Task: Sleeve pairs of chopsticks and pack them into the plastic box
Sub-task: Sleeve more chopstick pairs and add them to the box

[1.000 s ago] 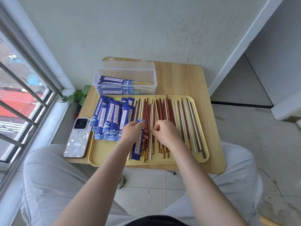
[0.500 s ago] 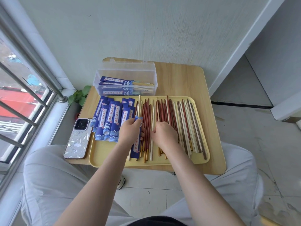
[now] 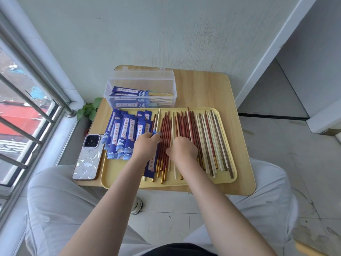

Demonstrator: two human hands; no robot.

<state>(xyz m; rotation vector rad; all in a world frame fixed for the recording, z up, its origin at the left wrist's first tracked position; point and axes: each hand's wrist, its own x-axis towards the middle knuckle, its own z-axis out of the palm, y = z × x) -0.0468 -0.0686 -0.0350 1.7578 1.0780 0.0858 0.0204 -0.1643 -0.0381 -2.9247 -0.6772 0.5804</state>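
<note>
A yellow tray (image 3: 184,183) on the small wooden table (image 3: 208,87) holds a pile of blue paper sleeves (image 3: 125,133) on its left side and many loose chopsticks (image 3: 206,137), red, brown and cream, across the middle and right. My left hand (image 3: 145,146) grips one blue sleeve (image 3: 152,167) that lies lengthwise on the chopsticks. My right hand (image 3: 182,150) rests knuckles-up on the red chopsticks, its fingers curled down among them; what they hold is hidden. Behind the tray, the clear plastic box (image 3: 140,89) stands with its lid up and sleeved pairs inside.
A phone (image 3: 88,157) in a pale patterned case lies on the table left of the tray. A small green plant (image 3: 88,109) sits by the window sill, with window bars at the left. My knees flank the table's front edge.
Both hands have shifted slightly away from me along the chopsticks, the left hand taking the blue sleeve with it. The box and sleeve pile have not moved.
</note>
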